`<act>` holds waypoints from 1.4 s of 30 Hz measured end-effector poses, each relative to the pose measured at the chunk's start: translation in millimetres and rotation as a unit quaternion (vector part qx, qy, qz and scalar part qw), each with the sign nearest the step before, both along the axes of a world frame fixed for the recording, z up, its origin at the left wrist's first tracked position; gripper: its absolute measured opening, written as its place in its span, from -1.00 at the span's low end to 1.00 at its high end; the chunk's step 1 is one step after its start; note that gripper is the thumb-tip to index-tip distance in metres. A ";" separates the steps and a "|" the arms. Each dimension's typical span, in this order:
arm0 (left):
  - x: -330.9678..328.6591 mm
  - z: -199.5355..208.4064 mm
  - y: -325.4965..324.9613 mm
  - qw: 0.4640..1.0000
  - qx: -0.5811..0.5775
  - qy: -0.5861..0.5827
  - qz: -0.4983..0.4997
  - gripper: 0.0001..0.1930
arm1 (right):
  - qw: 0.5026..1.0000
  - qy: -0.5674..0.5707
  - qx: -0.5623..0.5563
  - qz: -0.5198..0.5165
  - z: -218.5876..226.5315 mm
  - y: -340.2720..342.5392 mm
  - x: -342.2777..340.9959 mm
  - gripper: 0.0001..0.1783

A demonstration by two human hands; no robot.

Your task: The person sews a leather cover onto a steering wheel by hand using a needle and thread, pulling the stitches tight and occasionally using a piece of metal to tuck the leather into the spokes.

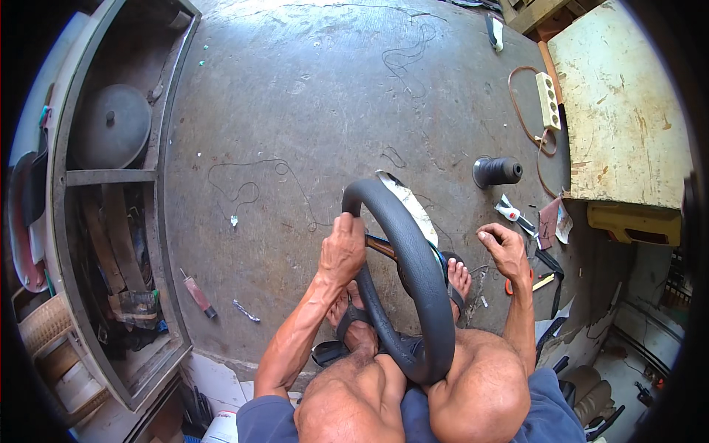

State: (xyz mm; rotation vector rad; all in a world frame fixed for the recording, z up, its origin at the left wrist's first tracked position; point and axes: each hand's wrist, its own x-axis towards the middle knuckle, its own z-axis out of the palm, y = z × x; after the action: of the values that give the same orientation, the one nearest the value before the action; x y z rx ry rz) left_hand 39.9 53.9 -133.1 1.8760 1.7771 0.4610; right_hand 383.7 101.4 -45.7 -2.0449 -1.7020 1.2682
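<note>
A black steering wheel (pixel 422 269) stands tilted between my knees, its lower rim resting near my lap and its shiny spokes partly hidden by the rim. My left hand (pixel 342 251) is closed around the upper left of the rim. My right hand (pixel 507 251) is raised to the right of the wheel, apart from it. Its thumb and forefinger are pressed together; whatever they may hold is too small to make out. Past the wheel lies a long white sole-shaped piece (pixel 410 210), partly covered by the rim. A spool of dark thread (pixel 496 171) rests beyond my right hand.
To the right lie a white tube (pixel 508 210), orange-handled scissors (pixel 509 286) and a yellow cutter (pixel 543 281). A power strip (pixel 548 101) sits against a worn pale box (pixel 620 103). At left stands an open metal-framed cabinet (pixel 111 177); an awl-like tool (pixel 198 295) lies beside it.
</note>
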 end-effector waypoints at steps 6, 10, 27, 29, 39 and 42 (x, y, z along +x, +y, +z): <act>-30.9 -12.9 -27.7 0.979 0.056 -0.056 0.185 -0.91 | 1.000 0.003 -0.010 0.003 -0.4 0.3 2.4 -0.69; -17.2 15.1 -30.8 0.962 0.061 -0.123 0.236 -0.76 | 0.997 0.010 0.069 0.023 7.5 10.0 17.4 -0.76; -47.4 91.2 29.2 0.968 -0.071 -0.222 0.095 -0.80 | 0.950 -0.120 0.245 0.150 148.5 92.7 22.7 -0.85; -24.6 73.5 36.1 0.963 -0.075 -0.254 0.056 -0.78 | 0.939 -0.010 0.224 0.261 104.8 88.3 -16.0 -0.86; 1.2 78.8 16.7 0.876 -0.192 -0.430 0.105 -0.75 | 0.931 0.278 -0.023 0.234 -10.6 55.9 -102.9 -0.80; -42.9 73.3 -13.3 0.833 -0.113 -0.491 0.228 -0.85 | 0.953 0.214 -0.006 0.215 -4.6 62.2 -78.8 -0.83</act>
State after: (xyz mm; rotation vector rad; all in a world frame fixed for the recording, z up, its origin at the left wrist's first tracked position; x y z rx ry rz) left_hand -3.0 40.6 -59.8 0.7367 1.3991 1.0896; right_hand 304.9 163.6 -50.3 -1.2964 -1.9683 1.6946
